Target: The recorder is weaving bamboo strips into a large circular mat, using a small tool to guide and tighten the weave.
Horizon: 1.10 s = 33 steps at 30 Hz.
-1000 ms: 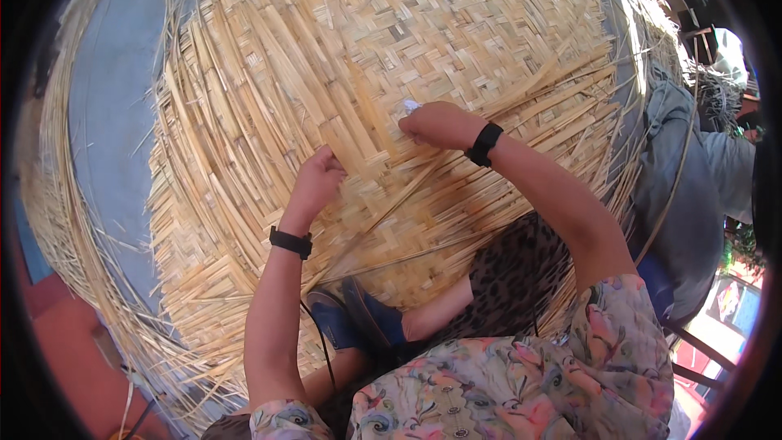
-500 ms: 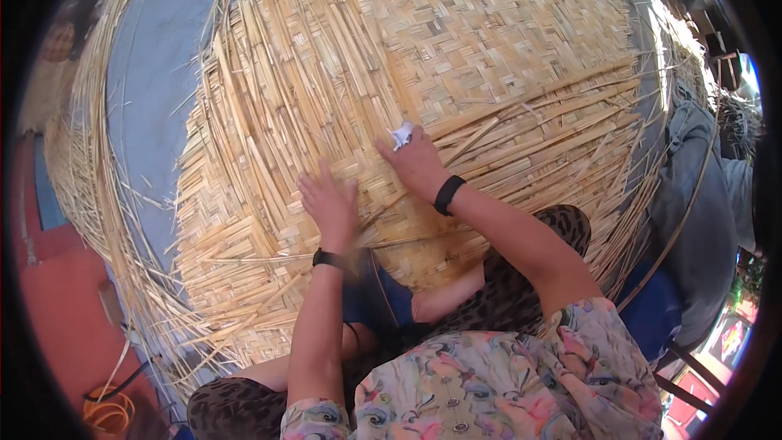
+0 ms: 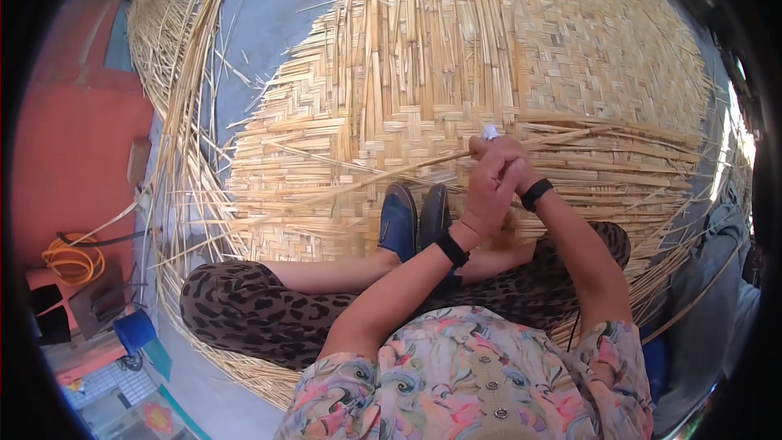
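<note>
Blue-grey floor (image 3: 281,0), woven mat (image 3: 586,57) spread over it in front of the person. Loose straw bundle (image 3: 183,106) along the mat's left side. Legs in spotted trousers (image 3: 236,310) folded at the near edge, 2 blue shoes (image 3: 397,224) on the mat. Long strip (image 3: 391,173) slants across the mat, from the hands down to the left. Right hand (image 3: 509,151): fingers grasping the strip's right end, above the mat. Left hand (image 3: 490,195): against the right hand, fingers bent; can't tell if they grip anything. 2 black wristbands (image 3: 450,249), 1 per wrist. White scrap (image 3: 489,132) at the right fingers.
</note>
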Each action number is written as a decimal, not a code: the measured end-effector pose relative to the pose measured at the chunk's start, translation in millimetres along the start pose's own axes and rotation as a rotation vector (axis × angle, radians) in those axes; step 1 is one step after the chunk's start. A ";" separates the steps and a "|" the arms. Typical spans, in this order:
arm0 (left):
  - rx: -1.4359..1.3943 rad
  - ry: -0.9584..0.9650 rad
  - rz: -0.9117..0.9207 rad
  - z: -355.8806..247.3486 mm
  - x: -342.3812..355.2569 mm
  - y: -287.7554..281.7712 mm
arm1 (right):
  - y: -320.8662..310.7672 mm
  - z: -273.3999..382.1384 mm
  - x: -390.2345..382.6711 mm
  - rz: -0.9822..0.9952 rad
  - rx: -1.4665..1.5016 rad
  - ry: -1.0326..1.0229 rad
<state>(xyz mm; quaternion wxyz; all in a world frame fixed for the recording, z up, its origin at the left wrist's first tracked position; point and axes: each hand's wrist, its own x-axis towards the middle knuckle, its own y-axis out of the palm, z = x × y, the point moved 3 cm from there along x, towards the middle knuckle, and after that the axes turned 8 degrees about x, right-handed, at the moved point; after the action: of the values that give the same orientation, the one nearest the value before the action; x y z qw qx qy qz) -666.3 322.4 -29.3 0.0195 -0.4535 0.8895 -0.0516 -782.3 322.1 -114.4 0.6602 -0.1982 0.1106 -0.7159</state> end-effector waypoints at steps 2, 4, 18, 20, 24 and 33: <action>-0.124 -0.054 0.050 2.5 -17.0 -17.8 | -20.8 65.5 32.7 -0.009 -0.537 0.107; -0.681 -0.433 0.473 21.2 -19.2 -13.7 | -75.7 116.0 32.6 -0.168 -0.544 -0.023; -0.124 0.218 -0.304 -139.8 21.3 -166.6 | -122.0 235.6 -73.3 -0.362 -0.378 0.053; -0.383 0.107 -0.209 -154.4 29.7 -173.7 | -125.6 262.1 -88.9 -0.425 -0.503 -0.030; -0.838 0.187 -0.045 -181.8 33.6 -209.2 | -133.4 308.5 -92.1 -0.466 -0.469 0.159; -0.798 -0.060 0.022 -169.1 -49.7 -218.4 | -159.7 385.3 -115.7 -0.311 -0.416 0.201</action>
<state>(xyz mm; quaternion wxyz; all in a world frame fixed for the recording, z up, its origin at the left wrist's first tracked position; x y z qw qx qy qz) -475.1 247.7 162.1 -0.1316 -0.4174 0.8435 0.3115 -754.9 493.0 282.4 0.4735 -0.2721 0.2884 -0.7865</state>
